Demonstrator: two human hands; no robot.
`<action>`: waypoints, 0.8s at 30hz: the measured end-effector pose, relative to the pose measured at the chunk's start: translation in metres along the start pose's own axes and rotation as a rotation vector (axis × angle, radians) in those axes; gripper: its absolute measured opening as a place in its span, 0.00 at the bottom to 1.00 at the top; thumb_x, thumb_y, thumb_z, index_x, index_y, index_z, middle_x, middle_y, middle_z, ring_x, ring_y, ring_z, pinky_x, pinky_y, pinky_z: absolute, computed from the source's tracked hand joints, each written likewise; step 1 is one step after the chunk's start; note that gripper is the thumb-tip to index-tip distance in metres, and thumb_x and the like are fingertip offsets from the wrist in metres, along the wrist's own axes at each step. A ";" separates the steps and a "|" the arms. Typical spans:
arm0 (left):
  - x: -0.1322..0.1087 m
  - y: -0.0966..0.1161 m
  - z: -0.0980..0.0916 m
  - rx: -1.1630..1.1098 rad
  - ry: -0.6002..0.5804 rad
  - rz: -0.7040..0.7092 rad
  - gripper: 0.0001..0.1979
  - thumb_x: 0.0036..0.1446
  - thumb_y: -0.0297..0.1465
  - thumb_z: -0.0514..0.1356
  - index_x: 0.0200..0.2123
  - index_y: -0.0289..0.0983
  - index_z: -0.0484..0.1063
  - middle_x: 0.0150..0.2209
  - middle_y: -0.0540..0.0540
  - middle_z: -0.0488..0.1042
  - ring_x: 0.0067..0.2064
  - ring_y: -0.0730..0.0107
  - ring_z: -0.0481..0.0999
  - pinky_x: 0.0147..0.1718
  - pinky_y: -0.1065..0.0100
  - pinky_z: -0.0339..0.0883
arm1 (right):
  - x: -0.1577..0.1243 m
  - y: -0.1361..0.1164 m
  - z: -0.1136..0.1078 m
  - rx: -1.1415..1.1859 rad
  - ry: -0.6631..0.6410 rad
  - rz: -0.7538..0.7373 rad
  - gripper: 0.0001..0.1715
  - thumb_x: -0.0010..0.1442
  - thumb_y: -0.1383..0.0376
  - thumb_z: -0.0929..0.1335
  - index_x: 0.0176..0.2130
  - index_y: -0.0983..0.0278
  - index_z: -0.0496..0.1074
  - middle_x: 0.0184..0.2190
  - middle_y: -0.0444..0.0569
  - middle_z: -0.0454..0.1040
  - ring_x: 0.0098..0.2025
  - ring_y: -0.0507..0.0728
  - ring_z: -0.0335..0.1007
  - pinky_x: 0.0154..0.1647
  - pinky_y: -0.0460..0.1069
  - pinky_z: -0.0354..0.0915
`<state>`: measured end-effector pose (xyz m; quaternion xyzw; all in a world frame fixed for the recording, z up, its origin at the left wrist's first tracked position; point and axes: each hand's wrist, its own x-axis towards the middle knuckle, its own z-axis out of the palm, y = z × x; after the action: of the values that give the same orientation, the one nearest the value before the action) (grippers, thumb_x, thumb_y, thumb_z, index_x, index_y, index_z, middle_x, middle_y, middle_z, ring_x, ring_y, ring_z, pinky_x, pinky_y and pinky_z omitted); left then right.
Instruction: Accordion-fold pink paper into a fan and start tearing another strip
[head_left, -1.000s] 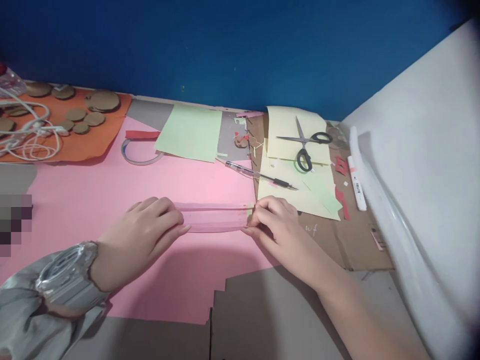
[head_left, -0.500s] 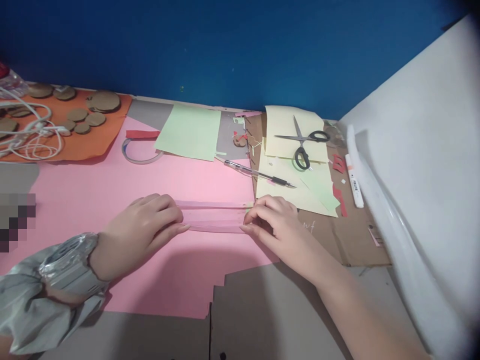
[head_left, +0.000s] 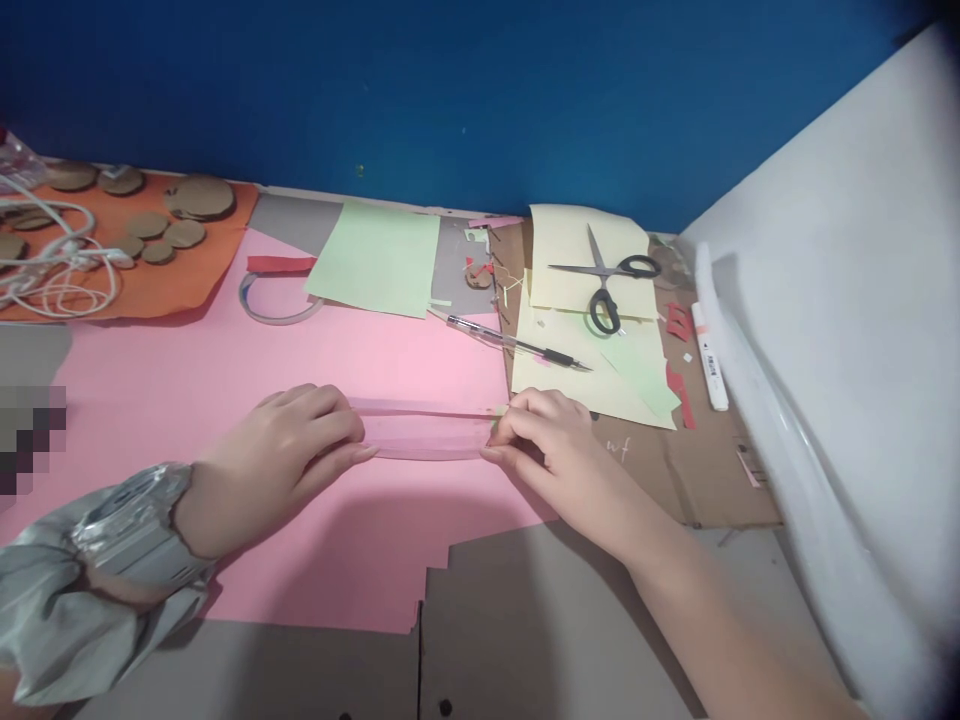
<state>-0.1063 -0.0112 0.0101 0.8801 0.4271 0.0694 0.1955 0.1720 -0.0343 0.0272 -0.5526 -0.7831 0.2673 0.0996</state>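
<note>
A folded strip of pinkish-purple paper (head_left: pixel 424 432) stretches sideways between my two hands, just above or on a large pink sheet (head_left: pixel 375 360). My left hand (head_left: pixel 300 440) is closed on the strip's left end, thumb at the near edge and fingers at the far edge. The right end is pinched by my right hand (head_left: pixel 544 440) in the same way. Lengthwise creases run along the strip, and its near and far edges are turned up. A bit of green shows by my right fingertips. The fingers hide both ends of the strip.
Scissors (head_left: pixel 602 285) lie partly spread on pale yellow paper (head_left: pixel 555 240). Beside them are a pen (head_left: pixel 517 342) and a white marker (head_left: pixel 709 355). Behind my left hand are a tape roll (head_left: pixel 281 315) and light green paper (head_left: pixel 375 262). Cardboard discs (head_left: pixel 199 198) and white cables (head_left: pixel 67 255) lie on orange paper (head_left: pixel 180 290).
The view has shifted slightly. Both hands keep their hold, and the strip's near edge looks a little more raised or folded toward the far edge.
</note>
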 end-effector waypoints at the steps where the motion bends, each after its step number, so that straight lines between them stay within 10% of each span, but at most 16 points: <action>1: 0.000 0.000 0.000 0.001 0.002 -0.002 0.13 0.62 0.38 0.50 0.31 0.37 0.67 0.32 0.47 0.67 0.35 0.66 0.66 0.37 0.62 0.59 | 0.000 0.000 0.000 0.001 0.004 0.003 0.10 0.64 0.62 0.62 0.30 0.60 0.64 0.34 0.44 0.65 0.42 0.54 0.61 0.49 0.53 0.55; 24: -0.005 0.009 -0.002 0.139 -0.083 -0.117 0.15 0.64 0.36 0.44 0.34 0.39 0.68 0.35 0.47 0.66 0.37 0.63 0.65 0.40 0.58 0.59 | 0.006 0.012 0.017 -0.262 0.208 -0.182 0.09 0.65 0.65 0.60 0.33 0.65 0.63 0.37 0.52 0.68 0.39 0.58 0.61 0.41 0.53 0.59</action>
<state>-0.1036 -0.0190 0.0155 0.8671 0.4733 -0.0085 0.1553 0.1717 -0.0310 0.0055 -0.5122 -0.8435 0.0944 0.1311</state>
